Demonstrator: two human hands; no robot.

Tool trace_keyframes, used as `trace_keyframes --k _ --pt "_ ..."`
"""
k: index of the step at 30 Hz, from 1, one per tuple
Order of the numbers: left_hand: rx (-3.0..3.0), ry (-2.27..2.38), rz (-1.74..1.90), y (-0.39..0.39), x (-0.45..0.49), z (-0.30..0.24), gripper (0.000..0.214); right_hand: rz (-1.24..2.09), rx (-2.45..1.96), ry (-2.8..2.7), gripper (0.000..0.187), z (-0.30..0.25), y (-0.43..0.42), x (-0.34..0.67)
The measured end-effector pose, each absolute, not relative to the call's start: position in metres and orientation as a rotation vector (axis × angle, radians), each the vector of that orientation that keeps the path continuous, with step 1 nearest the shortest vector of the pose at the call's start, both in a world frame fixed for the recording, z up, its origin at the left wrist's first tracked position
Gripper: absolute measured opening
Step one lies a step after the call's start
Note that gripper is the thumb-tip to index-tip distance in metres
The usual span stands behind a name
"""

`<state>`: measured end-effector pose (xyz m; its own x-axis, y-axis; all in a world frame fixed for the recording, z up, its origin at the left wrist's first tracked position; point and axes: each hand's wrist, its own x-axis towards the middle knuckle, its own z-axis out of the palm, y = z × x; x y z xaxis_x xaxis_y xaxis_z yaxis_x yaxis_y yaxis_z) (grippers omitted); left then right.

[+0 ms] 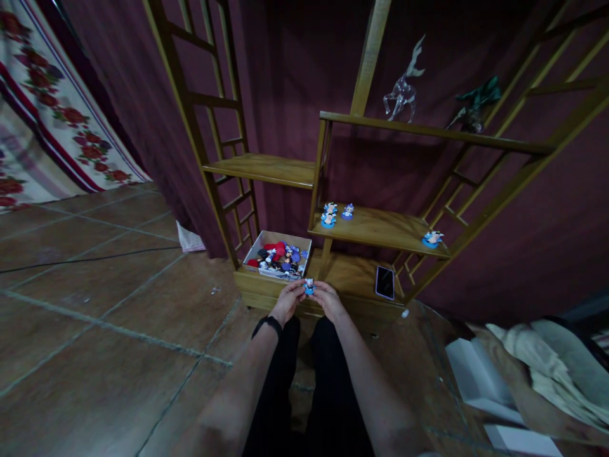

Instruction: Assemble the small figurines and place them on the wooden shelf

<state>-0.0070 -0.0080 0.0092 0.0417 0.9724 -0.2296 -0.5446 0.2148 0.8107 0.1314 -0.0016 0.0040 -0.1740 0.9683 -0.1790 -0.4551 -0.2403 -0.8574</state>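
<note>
Between my two hands is a small figurine [309, 287] with a blue base and a white top. My left hand [288, 299], a dark band on its wrist, grips the figurine from the left. From the other side, the fingers of my right hand [327, 297] close on it too. Just behind my left hand stands an open cardboard box [253, 252] full of red, purple, white and black figurines. On the middle shelf [375, 227], two blue-based figurines [328, 219] and a purple one [347, 211] stand at the left end, with another blue-based figurine [432, 239] at the right end.
A phone [385, 282] lies on the lowest shelf [352, 274]. Up on the top shelf [428, 130] are a clear deer ornament [402, 95] and a dark green ornament [478, 101]. White boxes [480, 374] sit on the floor at right; a cable [95, 259] crosses the tiles at left.
</note>
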Motion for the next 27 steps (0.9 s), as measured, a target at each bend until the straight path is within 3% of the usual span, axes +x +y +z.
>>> trace_keyframes --k 14,27 --pt "0.806 0.981 1.288 -0.0078 -0.0004 0.007 0.037 1.696 -0.953 -0.879 0.035 0.0089 -0.0032 0.1318" --pt "0.764 0.988 1.277 -0.0046 -0.0007 0.0055 0.028 1.709 -0.988 -0.886 0.03 0.0091 -0.002 0.1313"
